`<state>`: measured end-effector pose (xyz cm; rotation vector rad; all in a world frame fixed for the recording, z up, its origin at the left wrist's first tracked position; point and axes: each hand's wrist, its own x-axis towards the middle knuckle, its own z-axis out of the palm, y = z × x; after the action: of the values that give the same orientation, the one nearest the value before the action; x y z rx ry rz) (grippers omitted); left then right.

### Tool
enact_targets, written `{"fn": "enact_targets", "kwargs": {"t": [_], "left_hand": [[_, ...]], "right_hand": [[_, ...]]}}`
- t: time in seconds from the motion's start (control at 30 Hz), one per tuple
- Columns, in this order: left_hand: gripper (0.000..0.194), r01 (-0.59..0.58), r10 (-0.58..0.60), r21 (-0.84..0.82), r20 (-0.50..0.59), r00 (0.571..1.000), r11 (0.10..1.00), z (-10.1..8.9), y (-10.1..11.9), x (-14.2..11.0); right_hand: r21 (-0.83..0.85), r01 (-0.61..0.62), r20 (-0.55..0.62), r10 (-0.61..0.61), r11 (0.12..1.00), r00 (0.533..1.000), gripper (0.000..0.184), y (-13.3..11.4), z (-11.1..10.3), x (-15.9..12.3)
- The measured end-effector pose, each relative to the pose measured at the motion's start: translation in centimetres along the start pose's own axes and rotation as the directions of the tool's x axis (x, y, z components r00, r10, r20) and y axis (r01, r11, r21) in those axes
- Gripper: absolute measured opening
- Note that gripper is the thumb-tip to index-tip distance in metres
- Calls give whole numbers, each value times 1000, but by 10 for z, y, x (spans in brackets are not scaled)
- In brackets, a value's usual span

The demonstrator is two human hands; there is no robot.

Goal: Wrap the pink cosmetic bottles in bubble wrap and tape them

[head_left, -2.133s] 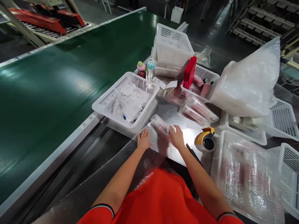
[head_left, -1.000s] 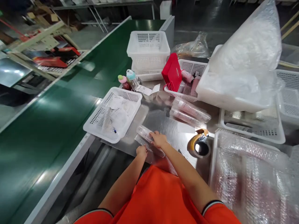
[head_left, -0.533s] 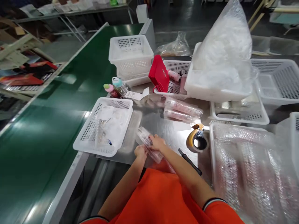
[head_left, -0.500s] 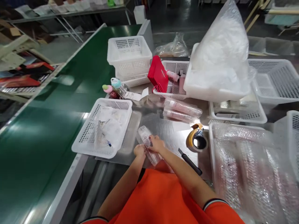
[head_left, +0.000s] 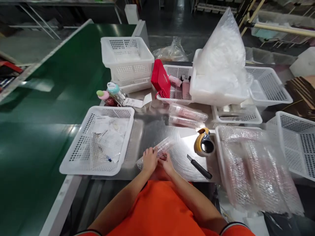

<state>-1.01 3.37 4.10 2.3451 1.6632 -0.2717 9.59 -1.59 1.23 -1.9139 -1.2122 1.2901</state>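
Note:
My left hand [head_left: 149, 159] and my right hand [head_left: 167, 163] sit close together at the near edge of the steel table [head_left: 157, 129]. Both are closed on a long item rolled in bubble wrap [head_left: 164, 146], which slants up to the right from my fingers. A yellow tape dispenser [head_left: 203, 143] stands just right of my hands. A black knife [head_left: 199, 167] lies near it. Two more wrapped items [head_left: 187, 116] lie farther back on the table.
A white basket of plastic packets [head_left: 96, 142] sits to the left, beside the green conveyor belt [head_left: 46, 98]. At right a basket holds wrapped items [head_left: 248, 167]. Stacked white baskets [head_left: 126, 60], a red bag [head_left: 160, 78] and a big clear plastic bag [head_left: 222, 65] stand at the back.
The bubble wrap sheet has been rolled round the item. My hands pulled nearer to my body and turned the roll to slant up right. My view swung to the right.

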Motion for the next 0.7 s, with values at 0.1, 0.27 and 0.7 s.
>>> {"fn": "enact_targets", "kwargs": {"t": [0.1, 0.27, 0.7], "left_hand": [[53, -67, 68, 24, -77, 995, 997, 12, 1, -7], [61, -207, 210, 36, -100, 973, 978, 21, -18, -5], [43, -77, 43, -222, -154, 987, 972, 55, -25, -17]], "right_hand": [[-115, -30, -264, -1, 993, 965, 50, 22, -58, -7], [-397, -390, -673, 26, 831, 739, 57, 44, -155, -4], [-373, -438, -545, 189, 818, 817, 46, 17, -160, -63]]}}
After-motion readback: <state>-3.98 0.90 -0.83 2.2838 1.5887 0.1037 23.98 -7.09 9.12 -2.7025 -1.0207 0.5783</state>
